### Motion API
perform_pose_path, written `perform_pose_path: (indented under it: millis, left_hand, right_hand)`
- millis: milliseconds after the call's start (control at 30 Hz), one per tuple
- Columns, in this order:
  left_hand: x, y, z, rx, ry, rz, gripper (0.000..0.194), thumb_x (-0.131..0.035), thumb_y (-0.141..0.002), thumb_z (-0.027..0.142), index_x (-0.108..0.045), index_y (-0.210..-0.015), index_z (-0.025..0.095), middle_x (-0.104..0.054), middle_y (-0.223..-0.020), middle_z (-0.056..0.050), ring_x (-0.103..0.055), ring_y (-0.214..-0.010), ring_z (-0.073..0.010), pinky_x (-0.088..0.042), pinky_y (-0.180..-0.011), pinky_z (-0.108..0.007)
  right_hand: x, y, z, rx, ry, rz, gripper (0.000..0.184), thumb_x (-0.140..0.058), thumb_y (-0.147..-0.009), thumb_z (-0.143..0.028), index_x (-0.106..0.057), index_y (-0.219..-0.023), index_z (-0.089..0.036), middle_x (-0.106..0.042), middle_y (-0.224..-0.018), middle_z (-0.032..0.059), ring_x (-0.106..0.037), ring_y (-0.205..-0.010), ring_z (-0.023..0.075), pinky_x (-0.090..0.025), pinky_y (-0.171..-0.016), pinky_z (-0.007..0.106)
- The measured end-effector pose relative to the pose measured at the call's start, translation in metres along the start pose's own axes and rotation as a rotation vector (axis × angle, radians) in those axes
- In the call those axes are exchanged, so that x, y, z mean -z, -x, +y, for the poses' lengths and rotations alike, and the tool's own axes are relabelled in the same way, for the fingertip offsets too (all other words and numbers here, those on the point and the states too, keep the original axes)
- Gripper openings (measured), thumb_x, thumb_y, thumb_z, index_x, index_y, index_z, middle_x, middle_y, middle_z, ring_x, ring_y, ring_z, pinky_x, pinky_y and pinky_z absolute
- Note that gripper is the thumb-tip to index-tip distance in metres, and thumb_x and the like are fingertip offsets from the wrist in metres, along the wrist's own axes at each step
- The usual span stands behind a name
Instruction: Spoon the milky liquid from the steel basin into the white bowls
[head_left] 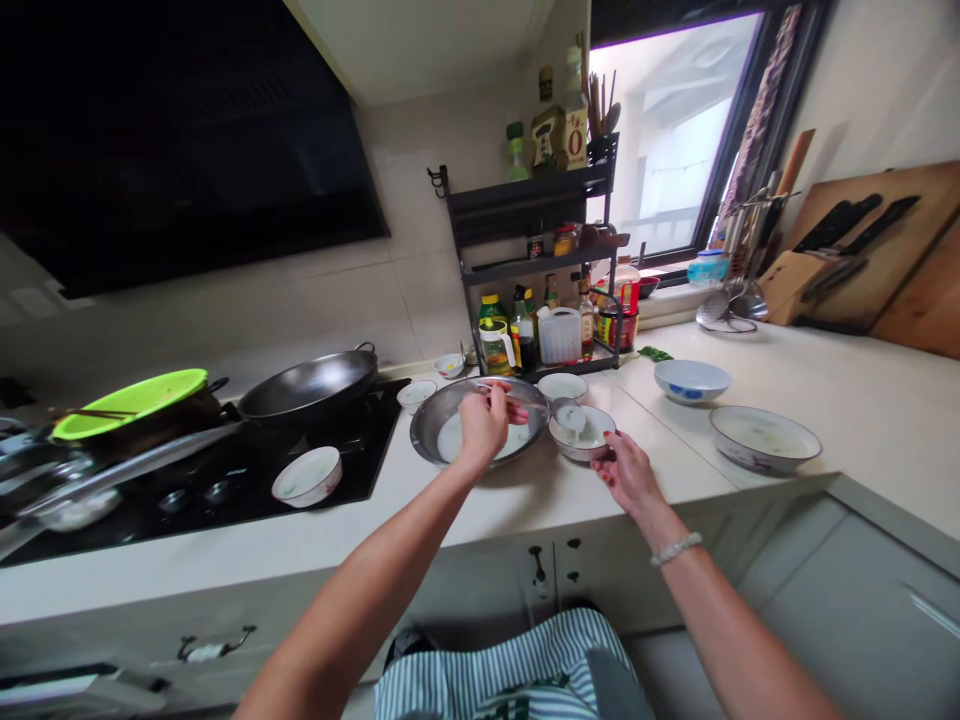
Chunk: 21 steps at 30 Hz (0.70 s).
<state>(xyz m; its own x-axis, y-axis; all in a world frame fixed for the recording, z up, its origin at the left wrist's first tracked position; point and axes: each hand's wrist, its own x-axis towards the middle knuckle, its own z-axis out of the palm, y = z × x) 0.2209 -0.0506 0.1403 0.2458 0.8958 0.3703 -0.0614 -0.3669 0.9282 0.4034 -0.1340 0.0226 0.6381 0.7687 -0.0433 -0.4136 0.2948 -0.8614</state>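
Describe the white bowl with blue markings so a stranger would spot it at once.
Start at the black metal rack of bottles and follow the white countertop to the right. The round white bowl with blue markings sits there, behind and left of a wider, dark-rimmed white bowl. Those blue markings set it apart.

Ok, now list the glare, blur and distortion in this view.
Head view: window blown out to near white; hood sunk in black; soft highlights on the wok; ladle and left hand slightly soft; wide-angle stretch toward the edges, shelf leaning.
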Motion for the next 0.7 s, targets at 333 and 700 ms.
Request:
perform_pose_path:
  millis: [333,700]
  left_hand:
    - [0.008,0.033,-0.024,-0.572,-0.315,-0.389,0.028,-0.045,-0.097,0.038,-0.066,-0.1,0.019,-0.072,-0.074,-0.007,-0.069,-0.063,-0.0164,-0.057,-0.07,-0.03]
    - [0.019,0.004,-0.022,0.132,0.222,0.218,0.024,-0.043,-0.092,0.026,-0.063,-0.091,0.012,-0.069,-0.059,-0.006,-0.073,-0.061,-0.0209,-0.059,-0.067,-0.032]
  right_hand:
    - [0.0,0.0,0.0,-0.009,-0.02,0.005,0.039,-0.078,-0.063,-0.038,-0.051,-0.086,-0.022,-0.056,-0.06,-0.0036,-0.052,-0.041,0.0102,-0.026,-0.033,0.016]
    - [0.0,0.0,0.0,0.008,-0.011,0.011,0.039,-0.078,-0.061,-0.038,-0.053,-0.086,-0.021,-0.055,-0.057,-0.0039,-0.052,-0.041,0.0102,-0.027,-0.034,0.016]
